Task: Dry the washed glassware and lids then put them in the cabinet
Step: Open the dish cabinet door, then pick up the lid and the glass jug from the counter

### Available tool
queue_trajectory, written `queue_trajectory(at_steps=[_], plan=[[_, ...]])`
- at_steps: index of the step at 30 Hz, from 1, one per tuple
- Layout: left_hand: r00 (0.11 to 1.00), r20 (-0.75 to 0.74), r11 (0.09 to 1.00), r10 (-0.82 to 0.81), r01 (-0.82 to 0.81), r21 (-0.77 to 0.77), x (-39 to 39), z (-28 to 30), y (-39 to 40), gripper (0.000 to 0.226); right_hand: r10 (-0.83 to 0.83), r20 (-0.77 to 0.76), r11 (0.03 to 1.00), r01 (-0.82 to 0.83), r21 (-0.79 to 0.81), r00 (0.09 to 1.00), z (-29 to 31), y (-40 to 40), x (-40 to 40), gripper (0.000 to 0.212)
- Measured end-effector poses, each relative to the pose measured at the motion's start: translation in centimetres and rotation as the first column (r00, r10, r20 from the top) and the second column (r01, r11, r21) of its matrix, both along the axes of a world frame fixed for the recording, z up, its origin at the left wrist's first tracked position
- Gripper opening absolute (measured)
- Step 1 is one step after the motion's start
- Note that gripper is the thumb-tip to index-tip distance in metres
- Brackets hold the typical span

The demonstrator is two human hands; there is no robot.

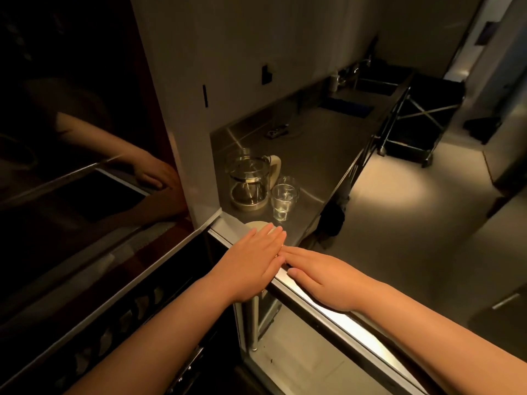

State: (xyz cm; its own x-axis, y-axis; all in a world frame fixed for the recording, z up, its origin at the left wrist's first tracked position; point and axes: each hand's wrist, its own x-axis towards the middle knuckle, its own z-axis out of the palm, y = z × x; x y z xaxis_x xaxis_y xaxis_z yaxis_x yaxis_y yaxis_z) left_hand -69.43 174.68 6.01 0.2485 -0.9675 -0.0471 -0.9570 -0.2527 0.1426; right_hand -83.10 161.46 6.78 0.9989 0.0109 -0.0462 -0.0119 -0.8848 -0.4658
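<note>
At far left a dark glossy panel [71,124] mirrors an arm and hand. Below it a steel rail [114,286] runs diagonally from lower left up toward the counter corner. The left hand [251,260] lies flat, fingers straight and together, pointing up and right; its fingertips rest on a pale round lid [258,224] that lies flat at the near corner of the counter [319,149], mostly hidden under the hand. Just beyond the lid stands an upright glass jug [249,181] on a cream base, its cream handle turned to the right and away, its mouth up. Just right of the jug stand two clear tumblers [283,199], upright, mouths up, one close behind the other, touching or nearly so. The right hand [322,276] lies flat along the counter's shiny front edge, fingers straight, pointing left toward the left hand, the fingertips of both hands meeting; it holds nothing. The counter's long axis runs away to upper right, toward a sink [373,84]. Farther right a black wheeled cart [422,121] stands on the floor.
</note>
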Motion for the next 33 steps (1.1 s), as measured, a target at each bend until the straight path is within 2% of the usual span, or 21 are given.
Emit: queue_trajectory(at_steps=[5,14,20,24,33], plan=[[0.999,-0.041,1.000,0.011,-0.010,0.024,2.0,0.4,-1.4,0.053,0.046,-0.021,0.998,-0.047,-0.037,0.999,0.0,-0.8,1.6,0.045],[0.988,-0.078,0.960,0.132,-0.108,0.257,6.5,1.2,-5.0,0.056,0.092,-0.030,0.984,-0.095,-0.149,0.995,-3.8,-7.4,7.6,0.056],[0.969,-0.140,0.895,0.203,-0.126,0.429,9.4,-0.1,-9.5,0.068,0.080,-0.031,0.983,-0.084,-0.165,0.996,-6.6,-11.0,10.9,0.057],[0.974,-0.088,0.844,0.209,-0.135,0.519,10.4,-2.4,-12.1,0.078,0.068,0.004,0.986,-0.066,-0.152,0.998,-7.3,-13.0,12.4,0.057],[0.979,0.011,0.687,0.202,-0.149,0.711,12.7,-6.2,-16.5,0.083,-0.023,0.184,0.991,0.047,-0.123,0.983,-7.0,-17.9,17.4,0.056]])
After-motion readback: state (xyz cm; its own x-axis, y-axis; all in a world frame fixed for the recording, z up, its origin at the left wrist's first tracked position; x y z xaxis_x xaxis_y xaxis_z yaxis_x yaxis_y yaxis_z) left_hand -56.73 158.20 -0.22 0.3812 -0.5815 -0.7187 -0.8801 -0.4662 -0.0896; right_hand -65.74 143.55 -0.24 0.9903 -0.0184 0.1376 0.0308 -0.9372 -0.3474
